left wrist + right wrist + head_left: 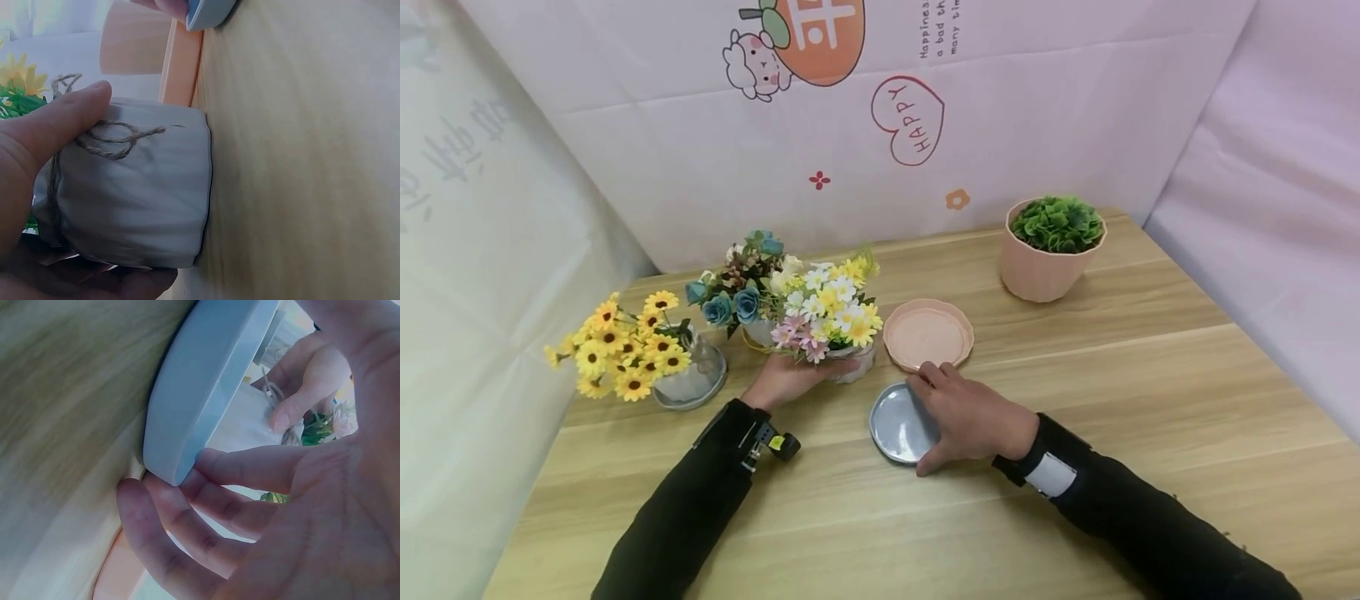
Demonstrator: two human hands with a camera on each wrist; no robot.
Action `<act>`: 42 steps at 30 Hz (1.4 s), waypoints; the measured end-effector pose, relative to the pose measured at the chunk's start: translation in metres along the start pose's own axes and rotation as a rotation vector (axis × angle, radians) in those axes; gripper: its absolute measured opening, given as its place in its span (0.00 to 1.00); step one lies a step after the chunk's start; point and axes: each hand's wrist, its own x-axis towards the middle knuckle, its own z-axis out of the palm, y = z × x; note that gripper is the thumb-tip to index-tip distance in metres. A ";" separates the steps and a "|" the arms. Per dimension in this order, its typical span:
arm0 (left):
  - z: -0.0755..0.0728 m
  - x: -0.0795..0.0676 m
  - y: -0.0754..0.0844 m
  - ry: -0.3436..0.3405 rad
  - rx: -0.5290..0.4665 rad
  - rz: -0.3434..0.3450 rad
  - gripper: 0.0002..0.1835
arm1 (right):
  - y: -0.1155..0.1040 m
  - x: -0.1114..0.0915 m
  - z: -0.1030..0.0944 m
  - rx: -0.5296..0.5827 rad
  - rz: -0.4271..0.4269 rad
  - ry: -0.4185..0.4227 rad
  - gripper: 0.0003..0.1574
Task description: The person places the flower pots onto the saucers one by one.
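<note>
My left hand (788, 381) grips a white ridged flower pot (156, 194) tied with twine, thumb on one side and fingers on the other. White, yellow and pink daisies (835, 308) fill its top. In the left wrist view the pot's base is at or very near the tabletop. My right hand (977, 414) holds a round blue-grey saucer (898, 427) by its right side, with the fingers at the rim in the right wrist view (194, 387). Just beyond that saucer lies a pink scalloped saucer (928, 333).
Yellow sunflowers lean from a grey-white pot (688, 379) on a grey saucer at the left. Behind the daisies stands a pot of blue roses (747, 304). A pink pot (1043, 271) with a green plant stands back right on the wooden table (1150, 400), before a white cloth backdrop (1037, 108).
</note>
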 end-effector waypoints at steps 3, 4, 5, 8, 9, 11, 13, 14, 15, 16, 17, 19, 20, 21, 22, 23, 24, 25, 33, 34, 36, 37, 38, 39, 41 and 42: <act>0.000 -0.005 -0.002 -0.001 -0.005 0.036 0.42 | 0.000 0.000 0.001 -0.009 -0.008 0.011 0.68; 0.000 -0.006 -0.003 -0.010 -0.023 0.045 0.42 | 0.001 0.000 0.002 -0.012 -0.011 0.016 0.68; 0.001 -0.008 -0.003 -0.014 -0.025 0.049 0.41 | 0.001 0.000 0.002 -0.013 -0.012 0.021 0.67; 0.001 -0.012 -0.004 -0.013 -0.008 0.043 0.39 | 0.002 0.000 0.004 -0.016 -0.017 0.031 0.67; 0.001 -0.014 -0.004 -0.007 -0.001 0.038 0.39 | 0.002 0.000 0.004 -0.017 -0.018 0.031 0.67; 0.001 -0.017 -0.004 0.003 0.007 0.035 0.37 | 0.002 0.001 0.005 -0.017 -0.026 0.033 0.67; 0.000 -0.021 -0.004 0.008 0.020 0.023 0.37 | 0.002 0.001 0.005 -0.017 -0.032 0.031 0.67; -0.001 -0.022 -0.004 -0.004 0.009 0.025 0.35 | 0.001 0.002 0.005 -0.018 -0.033 0.032 0.67; -0.002 -0.024 -0.004 -0.023 -0.011 0.021 0.35 | 0.001 0.002 0.005 -0.022 -0.033 0.032 0.67; -0.003 -0.025 -0.003 -0.051 -0.040 0.011 0.34 | 0.001 0.002 0.005 -0.023 -0.034 0.035 0.67; -0.004 -0.026 -0.003 -0.073 -0.052 0.003 0.33 | 0.001 0.002 0.005 -0.023 -0.033 0.037 0.67; -0.007 -0.028 -0.001 -0.100 -0.074 -0.003 0.34 | 0.001 0.003 0.004 -0.027 -0.034 0.041 0.67; -0.009 -0.028 -0.001 -0.108 -0.083 0.000 0.35 | 0.001 0.003 0.004 -0.027 -0.036 0.046 0.67; -0.010 -0.029 0.000 -0.111 -0.083 -0.004 0.35 | 0.000 0.003 0.004 -0.025 -0.038 0.048 0.67; -0.012 -0.029 0.001 -0.111 -0.079 0.005 0.35 | 0.000 0.003 0.004 -0.023 -0.040 0.051 0.67; -0.013 -0.030 0.002 -0.106 -0.068 0.014 0.36 | 0.000 0.004 0.003 -0.021 -0.041 0.052 0.67; -0.015 -0.030 0.003 -0.103 -0.064 0.016 0.37 | -0.001 0.004 0.003 -0.021 -0.042 0.051 0.68; -0.016 -0.032 0.004 -0.106 -0.065 0.012 0.36 | -0.001 0.005 0.003 -0.023 -0.041 0.050 0.68; -0.020 -0.043 0.010 -0.143 -0.026 -0.058 0.36 | -0.004 0.008 0.001 -0.041 -0.030 0.024 0.69; -0.020 -0.044 0.010 -0.148 -0.023 -0.072 0.36 | -0.004 0.008 0.001 -0.043 -0.029 0.025 0.69; -0.020 -0.048 0.010 -0.157 -0.020 -0.100 0.38 | -0.005 0.008 0.002 -0.043 -0.024 0.024 0.69; -0.021 -0.049 0.010 -0.162 -0.028 -0.101 0.38 | -0.005 0.008 0.001 -0.044 -0.024 0.025 0.69; -0.021 -0.051 0.010 -0.167 -0.039 -0.106 0.38 | -0.005 0.008 0.002 -0.045 -0.024 0.025 0.69; -0.022 -0.053 0.010 -0.173 -0.049 -0.106 0.39 | -0.006 0.009 0.002 -0.046 -0.024 0.025 0.69; -0.024 -0.055 0.010 -0.185 -0.055 -0.096 0.38 | -0.007 0.009 0.003 -0.044 -0.028 0.028 0.70; -0.025 -0.055 0.009 -0.192 -0.060 -0.087 0.37 | -0.008 0.010 0.003 -0.043 -0.031 0.033 0.70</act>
